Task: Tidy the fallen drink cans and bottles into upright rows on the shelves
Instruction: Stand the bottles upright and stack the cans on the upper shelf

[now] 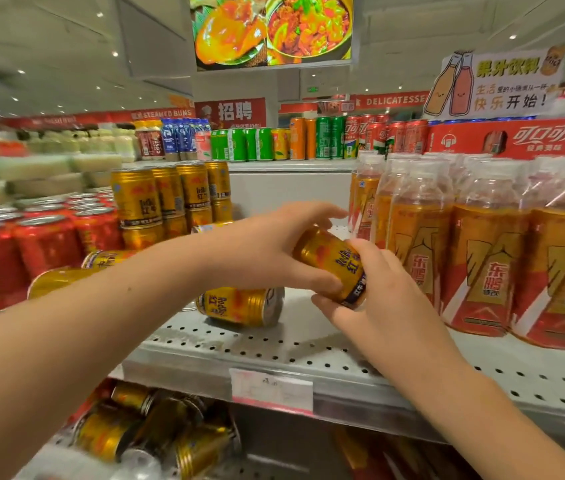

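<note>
Lower shelf: gold cans [156, 434] lie jumbled at the bottom left of the frame.
Shelf edge: a price tag [270, 388] sits on the front rail of the grey perforated shelf [308, 344], lower centre.
Right grip [378, 306]: comes in from the lower right, with fingers and thumb wrapped round the lower end of the held can [326, 258].
Left grip [263, 254]: reaches across from the lower left, with fingers curled over the upper end of the same can.
Held can: gold and tilted, at frame centre above the shelf, just beside the bottles [482, 254].
Fallen can [239, 306]: lies on its side on the shelf below the left grip, lid end to the right.
More fallen cans [59, 282]: gold, on their sides at left centre, behind the left forearm.
Bottles: upright wrapped packs of orange drink on the right.
Red cans [45, 244]: upright rows at the left.
Stacked gold cans [167, 195]: upright in two tiers, centre left.
Top shelf: green, orange and red cans [308, 138] stand in a row at upper centre, with a red carton [516, 136] at the upper right.
Room: a shop with a paper juice sign [495, 81] at the upper right, a screen [270, 29] showing food at the top centre, red banners and ceiling spotlights.
</note>
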Available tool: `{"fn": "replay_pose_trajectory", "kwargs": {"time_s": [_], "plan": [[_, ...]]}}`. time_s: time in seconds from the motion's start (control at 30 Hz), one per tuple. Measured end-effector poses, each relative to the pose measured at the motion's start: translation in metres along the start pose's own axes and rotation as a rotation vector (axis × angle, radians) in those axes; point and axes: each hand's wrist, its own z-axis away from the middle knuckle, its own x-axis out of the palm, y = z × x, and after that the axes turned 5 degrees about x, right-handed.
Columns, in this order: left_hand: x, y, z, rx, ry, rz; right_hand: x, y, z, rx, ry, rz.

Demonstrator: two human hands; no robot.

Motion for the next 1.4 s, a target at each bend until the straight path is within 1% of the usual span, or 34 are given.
{"fn": "replay_pose_trajectory", "kwargs": {"time_s": [0.07,0.17,0.23,0.3,0.4,0.57,0.7,0.77,0.8,0.87,0.93,1.0,1.13,1.4], "plan": [[0.006,-0.008,0.02,-0.006,0.076,-0.052,0.004,0.0,0.003,0.057,-0.035,-0.062],[0.02,-0.028,0.05,0.007,0.174,-0.21,0.009,-0.002,0.005,0.125,-0.049,-0.1],[0.024,-0.042,0.062,-0.016,0.182,-0.193,0.011,-0.007,0.004,0.187,-0.035,-0.145],[0.022,-0.052,0.068,-0.027,0.14,-0.177,0.014,-0.012,0.004,0.24,-0.014,-0.179],[0.018,-0.064,0.075,0.021,0.045,-0.22,0.021,-0.018,0.004,0.296,-0.008,-0.221],[-0.001,-0.08,0.08,0.078,-0.155,-0.24,0.024,-0.023,0.006,0.347,-0.034,-0.176],[-0.013,-0.086,0.08,0.138,-0.198,-0.279,0.023,-0.028,0.01,0.354,-0.036,-0.118],[-0.015,-0.088,0.08,0.165,-0.169,-0.269,0.023,-0.029,0.011,0.344,-0.018,-0.061],[-0.015,-0.088,0.081,0.161,-0.147,-0.225,0.024,-0.029,0.011,0.339,-0.011,-0.014],[-0.014,-0.088,0.082,0.125,-0.103,-0.075,0.025,-0.031,0.012,0.334,0.0,0.052],[-0.013,-0.086,0.082,0.087,-0.057,0.093,0.025,-0.031,0.015,0.341,0.005,0.047],[-0.011,-0.083,0.081,0.079,0.006,0.205,0.024,-0.03,0.017,0.365,0.013,0.017],[-0.004,-0.073,0.071,0.039,0.164,0.25,0.018,-0.03,0.021,0.353,0.021,-0.028],[0.023,-0.067,0.061,-0.103,0.352,0.402,0.009,-0.025,0.023,0.323,-0.054,-0.122]]}}
